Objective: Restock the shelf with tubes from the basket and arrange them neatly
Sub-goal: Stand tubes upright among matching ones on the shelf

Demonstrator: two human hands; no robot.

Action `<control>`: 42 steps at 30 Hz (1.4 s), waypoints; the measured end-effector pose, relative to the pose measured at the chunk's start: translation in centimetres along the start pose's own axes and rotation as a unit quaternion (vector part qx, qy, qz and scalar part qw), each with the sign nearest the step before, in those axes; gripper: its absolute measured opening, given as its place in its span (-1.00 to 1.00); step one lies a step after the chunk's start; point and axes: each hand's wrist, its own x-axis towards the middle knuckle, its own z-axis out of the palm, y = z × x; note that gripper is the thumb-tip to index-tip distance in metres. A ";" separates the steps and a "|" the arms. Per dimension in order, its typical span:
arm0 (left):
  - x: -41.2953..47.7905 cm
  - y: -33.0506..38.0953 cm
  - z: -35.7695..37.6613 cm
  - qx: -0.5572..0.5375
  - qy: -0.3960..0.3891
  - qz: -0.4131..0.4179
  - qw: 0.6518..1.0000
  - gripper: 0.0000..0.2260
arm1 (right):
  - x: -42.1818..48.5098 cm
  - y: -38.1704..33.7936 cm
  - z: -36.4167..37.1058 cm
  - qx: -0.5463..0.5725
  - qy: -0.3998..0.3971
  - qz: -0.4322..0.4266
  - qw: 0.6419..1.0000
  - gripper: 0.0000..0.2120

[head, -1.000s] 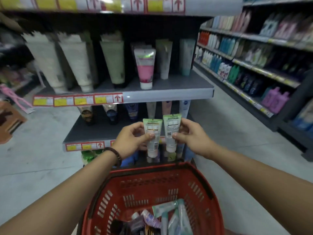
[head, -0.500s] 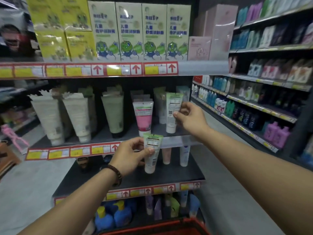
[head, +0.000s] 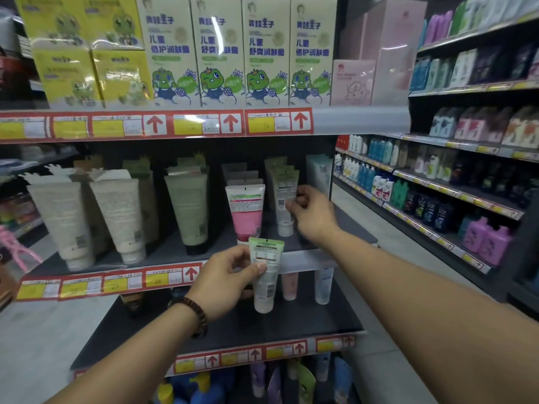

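My left hand (head: 229,279) grips a green-topped white tube (head: 266,275), cap down, in front of the edge of the middle shelf (head: 309,259). My right hand (head: 312,212) reaches onto that shelf and holds a second green-topped tube (head: 284,199), which stands cap down just right of a pink tube (head: 247,212). More tubes of the same kind stand behind it. The basket is out of view.
Large white tubes (head: 121,217) and a green one (head: 189,212) fill the shelf's left side. A teal tube (head: 319,172) stands at the far right. Frog-printed boxes (head: 218,51) sit on the shelf above. Small tubes (head: 323,284) stand on the shelf below. Bottle shelves line the aisle at right.
The view has lifted from the basket to the shelves. My right hand has carried its tube up onto the middle shelf and stood it by the pink tube. My left hand has risen slightly with its tube.
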 end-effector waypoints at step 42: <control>-0.8 3.1 3.8 0.183 0.037 -0.043 0.982 -0.91 | -2.9 -0.5 -1.2 -0.022 -0.005 0.050 0.998 -0.75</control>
